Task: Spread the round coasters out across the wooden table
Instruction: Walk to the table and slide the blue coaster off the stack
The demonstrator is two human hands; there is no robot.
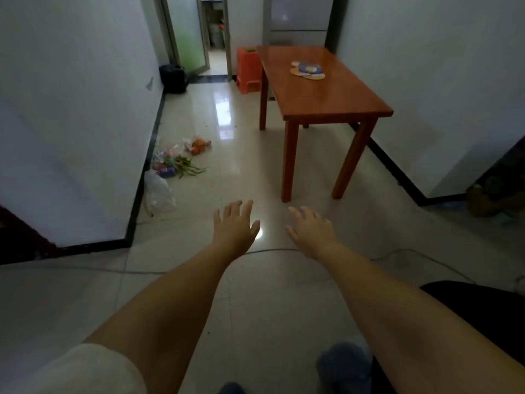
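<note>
A small pile of round coasters [307, 70], blue, orange and pale, lies overlapping on the far half of the wooden table [335, 100]. The table stands ahead and to the right, well beyond my reach. My left hand [236, 227] and my right hand [309, 228] are stretched out in front of me over the tiled floor, palms down, fingers apart, holding nothing. Both hands are short of the table's near legs.
An orange plastic stool [248, 70] stands at the table's far left corner. Bags of vegetables [181, 159] and a plastic bag [159, 194] lie on the floor by the left wall. A thin cable [284, 249] crosses the tiles. A dark bin [174, 78] sits near the doorway.
</note>
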